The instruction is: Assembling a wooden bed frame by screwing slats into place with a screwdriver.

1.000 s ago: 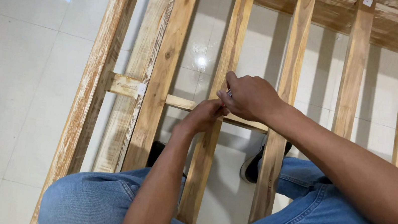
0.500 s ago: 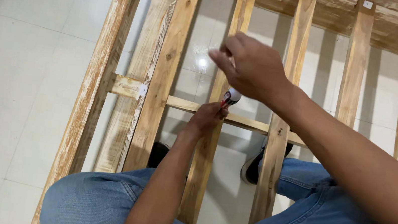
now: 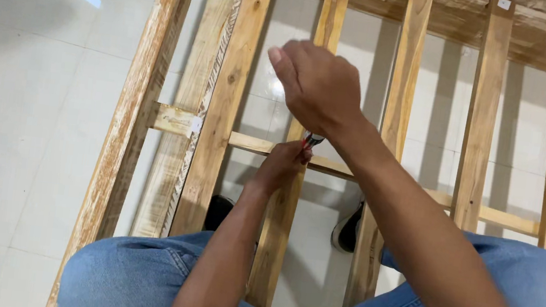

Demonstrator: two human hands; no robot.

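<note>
Workshop floor, white tiles (image 3: 21, 115), slatted wooden frame (image 3: 224, 99)

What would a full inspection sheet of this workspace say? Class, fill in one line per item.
Surface: pale glossy tiled floor under a wooden slatted frame.
Job's things: small tool with a red and dark tip, mostly hidden in the fist, beside a thin crossbar.
Clutter: nothing seen.
Hands: right hand fisted around the tool; left hand resting at the crossbar beside the tip.
Cables: nothing seen.
Surroundings: blue-jeaned knees, dark shoes between slats.
</note>
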